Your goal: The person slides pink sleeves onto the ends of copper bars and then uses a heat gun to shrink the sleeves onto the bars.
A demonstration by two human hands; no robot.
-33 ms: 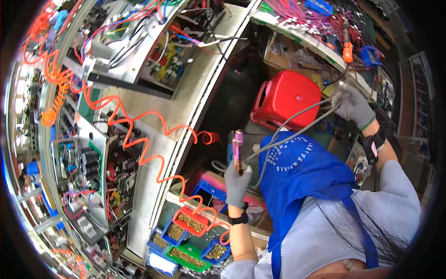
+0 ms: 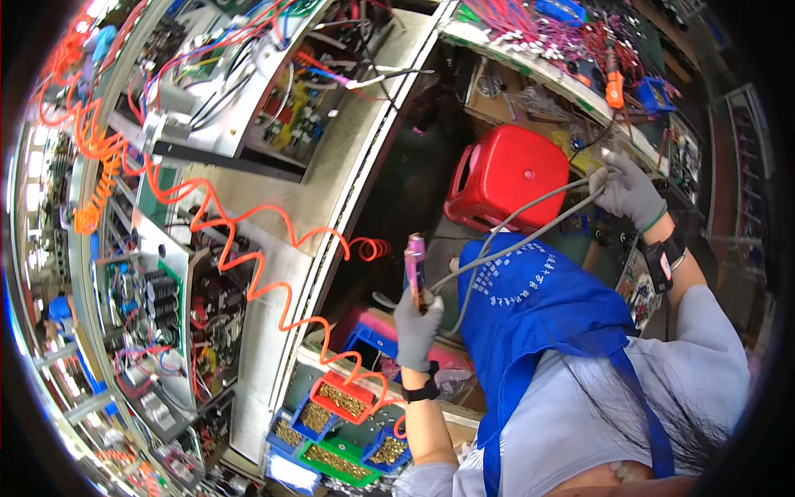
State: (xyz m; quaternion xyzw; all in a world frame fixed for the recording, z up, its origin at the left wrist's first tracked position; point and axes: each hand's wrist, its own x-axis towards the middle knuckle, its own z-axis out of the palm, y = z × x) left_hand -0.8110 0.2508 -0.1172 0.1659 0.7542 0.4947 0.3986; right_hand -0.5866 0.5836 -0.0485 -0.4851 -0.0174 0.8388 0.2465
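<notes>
My left hand, in a grey glove with a black wrist strap, is shut on a slim pink pen-shaped tool held upright. Grey cables run from that tool across my blue apron to my right hand. The right hand, also grey-gloved with a black wristband, is raised and closed around the far end of the cables. A red plastic stool stands on the floor between the two hands.
An orange coiled hose stretches over the long workbench on the left, among open metal chassis with wired circuit boards. Red, blue and green bins of brass screws sit near my left forearm. A shelf with wire bundles lies beyond the stool.
</notes>
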